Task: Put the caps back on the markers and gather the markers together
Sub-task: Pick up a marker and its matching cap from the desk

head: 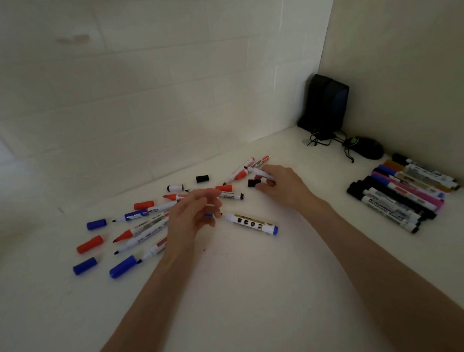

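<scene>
The black-tipped marker (256, 171) I'm following sits at the far side of the worktop (261, 297). It is pinched in the fingers of the right hand (281, 184), its bare nib pointing left and away. A black cap (252, 183) lies just beside the thumb, and I judge that is why the hand sits there: cap and nib are close enough to join.

The left hand (190, 220) hovers over the scattered uncapped markers (144, 231), its fingers (209, 199) loosely curled. A speck of blue shows under them, but I cannot tell whether they hold a cap or nothing. Just right of that hand lies a blue-ended marker (252, 223), nib towards it.

Loose blue caps (96, 224) and red caps (90, 244) lie along the scatter's left edge. Well apart to the right, a tidy row of markers (399, 194) that look capped lies by the wall, presumably the gathering spot. Beyond it a dark speaker (327, 103) and a mouse (366, 148) sit in shadow. The marker labels are too blurred to read.
</scene>
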